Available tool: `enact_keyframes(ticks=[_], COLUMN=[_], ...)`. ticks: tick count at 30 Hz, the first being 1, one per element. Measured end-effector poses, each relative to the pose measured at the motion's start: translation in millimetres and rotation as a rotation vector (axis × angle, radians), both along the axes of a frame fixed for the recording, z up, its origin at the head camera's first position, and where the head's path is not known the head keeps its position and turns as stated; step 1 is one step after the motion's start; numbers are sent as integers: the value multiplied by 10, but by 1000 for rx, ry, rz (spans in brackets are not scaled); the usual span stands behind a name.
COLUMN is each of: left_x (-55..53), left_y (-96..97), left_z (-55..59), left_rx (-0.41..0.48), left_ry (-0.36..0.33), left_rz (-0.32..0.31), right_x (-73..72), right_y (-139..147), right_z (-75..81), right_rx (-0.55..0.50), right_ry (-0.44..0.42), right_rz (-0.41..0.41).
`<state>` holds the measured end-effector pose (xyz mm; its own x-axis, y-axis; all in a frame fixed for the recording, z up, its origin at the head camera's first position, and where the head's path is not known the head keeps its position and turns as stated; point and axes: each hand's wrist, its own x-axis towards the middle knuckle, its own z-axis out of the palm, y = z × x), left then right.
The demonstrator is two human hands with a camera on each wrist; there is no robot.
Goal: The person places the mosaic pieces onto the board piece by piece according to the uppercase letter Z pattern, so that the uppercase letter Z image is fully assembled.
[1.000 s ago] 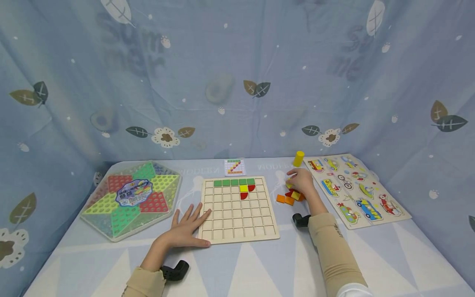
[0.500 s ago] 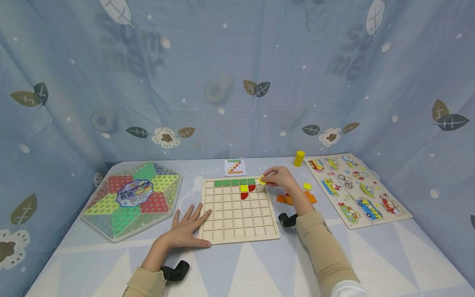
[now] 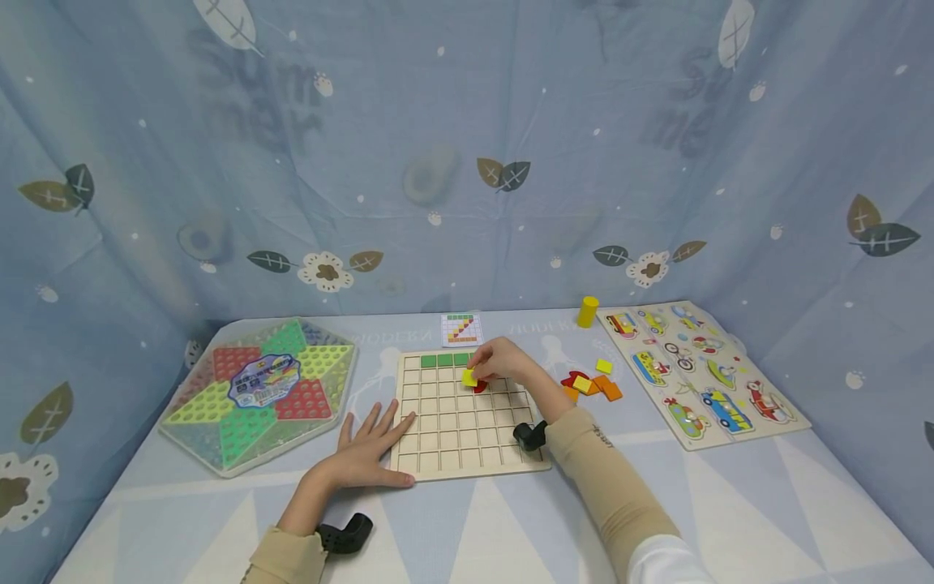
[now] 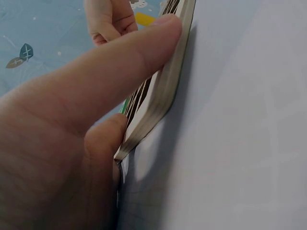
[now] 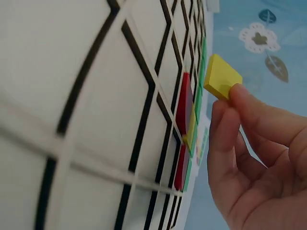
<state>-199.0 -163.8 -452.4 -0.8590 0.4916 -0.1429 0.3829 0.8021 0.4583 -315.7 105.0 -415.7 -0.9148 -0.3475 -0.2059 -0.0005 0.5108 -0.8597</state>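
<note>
Between thumb and fingers, my right hand (image 3: 505, 361) pinches a yellow square tile (image 5: 222, 76) above the upper part of the wooden grid board (image 3: 467, 438). Green tiles (image 3: 445, 360) line the board's top row, partly covered by the right hand. A red rounded piece (image 5: 184, 103) lies in the grid below the hand, and the right wrist view shows a second red piece and a yellow tile beside it. My left hand (image 3: 365, 454) rests with spread fingers on the board's left edge, its thumb (image 4: 158, 43) at the near corner.
Loose orange, yellow and red pieces (image 3: 582, 384) lie right of the board. A small pattern card (image 3: 462, 329) sits behind it. The yellow cylinder (image 3: 587, 312) stands near a picture puzzle board (image 3: 700, 373). At left lies a hexagonal game box (image 3: 263, 393).
My right hand has picked the yellow tile from the loose pieces and carried it left over the board. The left hand has stayed in place.
</note>
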Motion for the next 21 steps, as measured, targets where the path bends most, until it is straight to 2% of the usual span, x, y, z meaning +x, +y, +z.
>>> enact_keyframes(ticks=[6,16,18,21], left_x=[0,5,4,2], left_y=[-1,-6,-6,-6], left_z=[-22,4,6,3], left_rx=[1,2,9,14], left_ry=[-12,-14,-14,-11], left_rz=[8,-1,-3,-5], right_x=[9,30,32,30], right_y=[-138,-226,-231,-195], right_z=[-22,-60,-49,-36], right_rx=[218,425,434,384], right_ry=[116,229,240,238], right_rz=[22,66,70,62])
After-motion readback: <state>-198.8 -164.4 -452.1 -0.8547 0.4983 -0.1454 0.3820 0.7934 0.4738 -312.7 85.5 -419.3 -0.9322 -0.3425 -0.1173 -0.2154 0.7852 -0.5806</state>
